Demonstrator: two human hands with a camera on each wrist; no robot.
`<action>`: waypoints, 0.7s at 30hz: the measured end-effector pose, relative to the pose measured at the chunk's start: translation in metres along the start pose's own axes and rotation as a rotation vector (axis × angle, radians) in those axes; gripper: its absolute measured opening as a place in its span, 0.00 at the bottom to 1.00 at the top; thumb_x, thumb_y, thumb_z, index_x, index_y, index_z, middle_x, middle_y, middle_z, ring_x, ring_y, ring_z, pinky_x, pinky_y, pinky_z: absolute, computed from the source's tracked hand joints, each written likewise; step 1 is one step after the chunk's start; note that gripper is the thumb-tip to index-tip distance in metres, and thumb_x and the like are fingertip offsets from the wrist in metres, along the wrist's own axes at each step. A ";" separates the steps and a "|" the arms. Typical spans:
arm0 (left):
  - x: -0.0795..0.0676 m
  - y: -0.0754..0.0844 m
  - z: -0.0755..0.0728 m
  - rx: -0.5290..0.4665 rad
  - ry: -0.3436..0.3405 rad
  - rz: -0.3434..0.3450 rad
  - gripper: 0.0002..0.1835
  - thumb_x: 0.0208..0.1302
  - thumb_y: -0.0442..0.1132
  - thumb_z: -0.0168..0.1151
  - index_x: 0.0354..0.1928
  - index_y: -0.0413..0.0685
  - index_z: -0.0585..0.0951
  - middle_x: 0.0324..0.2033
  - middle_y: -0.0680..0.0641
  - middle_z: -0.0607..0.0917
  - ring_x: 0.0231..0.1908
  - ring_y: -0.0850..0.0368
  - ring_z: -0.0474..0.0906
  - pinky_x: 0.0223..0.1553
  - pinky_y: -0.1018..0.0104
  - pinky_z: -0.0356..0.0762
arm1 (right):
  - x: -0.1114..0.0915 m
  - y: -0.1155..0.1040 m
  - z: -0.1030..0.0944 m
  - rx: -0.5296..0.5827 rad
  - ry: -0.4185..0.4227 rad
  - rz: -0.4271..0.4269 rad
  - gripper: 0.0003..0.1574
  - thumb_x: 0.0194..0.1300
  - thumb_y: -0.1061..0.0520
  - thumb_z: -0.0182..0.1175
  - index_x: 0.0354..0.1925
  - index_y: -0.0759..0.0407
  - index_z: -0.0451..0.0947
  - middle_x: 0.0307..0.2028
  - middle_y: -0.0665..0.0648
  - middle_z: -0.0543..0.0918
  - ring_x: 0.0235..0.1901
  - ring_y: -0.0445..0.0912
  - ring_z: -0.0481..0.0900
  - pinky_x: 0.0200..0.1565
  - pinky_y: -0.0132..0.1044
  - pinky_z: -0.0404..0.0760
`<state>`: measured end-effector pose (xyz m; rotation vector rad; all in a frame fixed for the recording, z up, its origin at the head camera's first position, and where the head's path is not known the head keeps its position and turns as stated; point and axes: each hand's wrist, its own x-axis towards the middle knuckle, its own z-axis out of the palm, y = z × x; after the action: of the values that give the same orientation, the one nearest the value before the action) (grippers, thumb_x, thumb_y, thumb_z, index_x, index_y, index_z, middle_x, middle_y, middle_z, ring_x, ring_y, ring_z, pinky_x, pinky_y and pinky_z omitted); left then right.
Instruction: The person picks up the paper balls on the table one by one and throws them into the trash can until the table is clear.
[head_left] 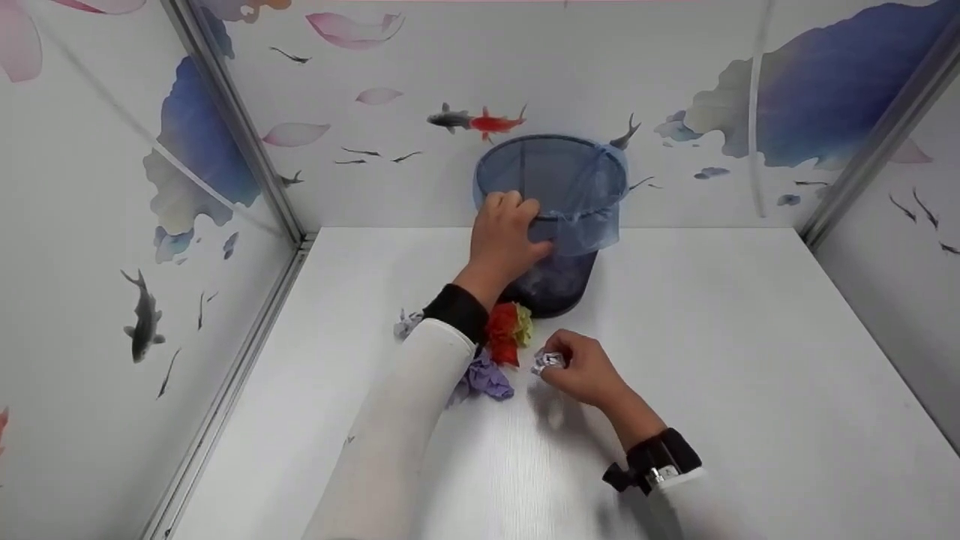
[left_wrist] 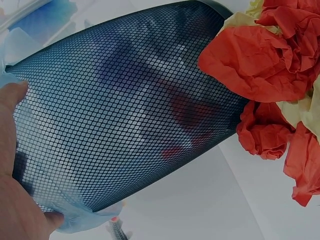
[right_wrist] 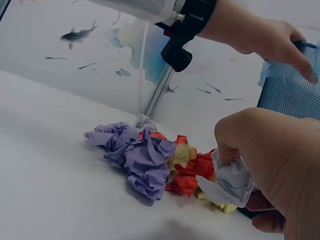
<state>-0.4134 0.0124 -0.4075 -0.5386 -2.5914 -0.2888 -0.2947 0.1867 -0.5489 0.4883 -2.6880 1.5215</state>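
Pinching the crumpled white paper (head_left: 550, 361) with the right grip (head_left: 589, 369), above the table (head_left: 712, 337), near the red paper (head_left: 501, 326), yellow paper (head_left: 523, 325) and purple paper (head_left: 487, 380). With the left grip (head_left: 504, 236), holding the rim of the mesh bin (head_left: 555, 281), lined with a blue bag (head_left: 589, 235).

No lettering, brand or number is legible; the tiny dark mark (head_left: 350, 440) on the left sleeve (head_left: 394, 420), nearer the wearer than the mesh bin (head_left: 559, 281), cannot be made out.
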 end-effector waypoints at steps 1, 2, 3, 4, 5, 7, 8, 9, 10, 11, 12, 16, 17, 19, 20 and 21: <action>0.000 0.000 0.000 0.002 0.000 0.001 0.26 0.59 0.65 0.71 0.46 0.53 0.79 0.40 0.49 0.74 0.50 0.50 0.70 0.55 0.59 0.72 | 0.000 -0.004 -0.004 -0.002 0.002 -0.013 0.11 0.52 0.60 0.68 0.35 0.48 0.80 0.31 0.49 0.82 0.31 0.45 0.76 0.31 0.35 0.76; 0.000 0.000 0.000 -0.001 0.001 0.000 0.26 0.59 0.64 0.71 0.46 0.53 0.79 0.40 0.49 0.75 0.51 0.50 0.71 0.55 0.59 0.72 | 0.000 -0.008 -0.009 -0.006 0.005 -0.027 0.11 0.52 0.60 0.67 0.35 0.48 0.79 0.31 0.49 0.82 0.30 0.45 0.76 0.31 0.35 0.76; 0.000 0.000 0.000 -0.002 0.001 -0.002 0.26 0.59 0.64 0.71 0.46 0.53 0.79 0.40 0.49 0.75 0.51 0.50 0.71 0.56 0.59 0.72 | 0.000 -0.012 -0.013 -0.016 0.008 -0.041 0.11 0.52 0.60 0.67 0.35 0.48 0.79 0.31 0.49 0.82 0.30 0.45 0.76 0.31 0.35 0.76; 0.000 0.000 0.000 -0.004 0.002 -0.003 0.26 0.59 0.64 0.71 0.46 0.53 0.79 0.40 0.49 0.75 0.51 0.49 0.71 0.56 0.59 0.73 | 0.001 -0.017 -0.018 -0.028 0.009 -0.054 0.11 0.53 0.60 0.67 0.35 0.48 0.79 0.31 0.49 0.82 0.30 0.46 0.76 0.31 0.36 0.77; 0.000 0.000 0.000 -0.005 0.002 -0.004 0.26 0.59 0.64 0.71 0.47 0.53 0.79 0.41 0.49 0.76 0.52 0.49 0.71 0.57 0.59 0.73 | 0.002 -0.022 -0.024 -0.039 0.011 -0.066 0.11 0.53 0.60 0.67 0.36 0.48 0.79 0.31 0.49 0.82 0.30 0.46 0.76 0.31 0.36 0.77; 0.000 0.000 0.000 -0.004 0.001 -0.008 0.26 0.59 0.64 0.71 0.48 0.53 0.80 0.41 0.49 0.76 0.53 0.49 0.72 0.57 0.59 0.73 | 0.004 -0.034 -0.036 -0.060 0.009 -0.087 0.11 0.54 0.59 0.68 0.37 0.49 0.79 0.31 0.49 0.82 0.31 0.47 0.77 0.32 0.36 0.78; 0.000 0.000 0.000 -0.005 -0.001 -0.009 0.26 0.59 0.64 0.71 0.48 0.54 0.80 0.41 0.49 0.76 0.53 0.49 0.72 0.58 0.59 0.73 | 0.006 -0.040 -0.043 -0.072 0.007 -0.097 0.11 0.55 0.59 0.68 0.37 0.49 0.79 0.32 0.49 0.82 0.31 0.47 0.77 0.32 0.36 0.78; 0.000 0.000 -0.001 -0.003 -0.003 -0.010 0.27 0.60 0.64 0.71 0.49 0.54 0.80 0.42 0.49 0.76 0.53 0.49 0.71 0.57 0.59 0.73 | 0.008 -0.048 -0.051 -0.080 0.006 -0.106 0.11 0.56 0.59 0.68 0.38 0.49 0.79 0.32 0.49 0.82 0.32 0.47 0.77 0.32 0.37 0.79; 0.000 0.000 -0.001 -0.002 -0.004 -0.011 0.27 0.60 0.64 0.71 0.49 0.54 0.80 0.42 0.49 0.76 0.53 0.49 0.71 0.57 0.59 0.73 | 0.010 -0.056 -0.059 -0.085 0.006 -0.117 0.10 0.57 0.59 0.67 0.38 0.49 0.78 0.32 0.50 0.81 0.31 0.47 0.77 0.32 0.37 0.79; 0.000 0.000 -0.001 -0.001 -0.005 -0.012 0.27 0.60 0.64 0.71 0.50 0.54 0.80 0.42 0.49 0.76 0.53 0.49 0.71 0.57 0.59 0.73 | 0.012 -0.064 -0.067 -0.090 0.009 -0.132 0.10 0.57 0.59 0.67 0.38 0.50 0.78 0.32 0.50 0.81 0.31 0.48 0.77 0.31 0.37 0.79; 0.000 0.000 -0.002 -0.001 -0.006 -0.013 0.27 0.59 0.65 0.71 0.50 0.54 0.80 0.42 0.49 0.76 0.53 0.49 0.71 0.57 0.59 0.73 | 0.015 -0.072 -0.076 -0.095 0.013 -0.151 0.10 0.58 0.60 0.67 0.38 0.51 0.78 0.32 0.50 0.81 0.30 0.48 0.77 0.30 0.37 0.79; 0.001 0.000 -0.003 -0.005 -0.004 -0.018 0.28 0.59 0.64 0.72 0.51 0.54 0.80 0.43 0.49 0.77 0.54 0.49 0.72 0.58 0.58 0.73 | 0.030 -0.105 -0.108 -0.127 0.046 -0.243 0.09 0.56 0.64 0.64 0.38 0.56 0.77 0.29 0.53 0.78 0.27 0.48 0.75 0.27 0.37 0.76; 0.001 0.001 -0.003 -0.007 -0.007 -0.019 0.28 0.59 0.64 0.72 0.51 0.54 0.80 0.43 0.49 0.76 0.54 0.49 0.72 0.58 0.58 0.73 | 0.034 -0.112 -0.115 -0.143 0.056 -0.262 0.09 0.56 0.64 0.64 0.38 0.57 0.77 0.29 0.53 0.78 0.27 0.48 0.75 0.27 0.36 0.76; 0.001 0.001 -0.002 -0.013 -0.012 -0.018 0.27 0.59 0.64 0.72 0.50 0.54 0.80 0.42 0.49 0.76 0.53 0.50 0.71 0.56 0.58 0.73 | 0.043 -0.125 -0.128 -0.176 0.075 -0.287 0.09 0.57 0.64 0.63 0.38 0.58 0.77 0.29 0.53 0.77 0.27 0.47 0.74 0.27 0.35 0.75; 0.001 0.001 -0.002 -0.016 -0.015 -0.018 0.27 0.59 0.63 0.72 0.50 0.54 0.80 0.42 0.49 0.76 0.52 0.50 0.71 0.55 0.59 0.73 | 0.047 -0.130 -0.134 -0.193 0.086 -0.295 0.08 0.57 0.64 0.63 0.38 0.59 0.77 0.29 0.54 0.77 0.28 0.48 0.74 0.27 0.34 0.75; 0.001 0.001 -0.002 -0.020 -0.016 -0.017 0.26 0.59 0.63 0.72 0.49 0.54 0.80 0.41 0.49 0.76 0.51 0.50 0.71 0.54 0.59 0.73 | 0.052 -0.135 -0.139 -0.205 0.100 -0.296 0.08 0.58 0.63 0.63 0.39 0.59 0.77 0.29 0.54 0.78 0.29 0.47 0.74 0.28 0.33 0.75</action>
<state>-0.4134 0.0131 -0.4055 -0.5286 -2.6121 -0.3180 -0.3267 0.2252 -0.3545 0.7378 -2.5199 1.1487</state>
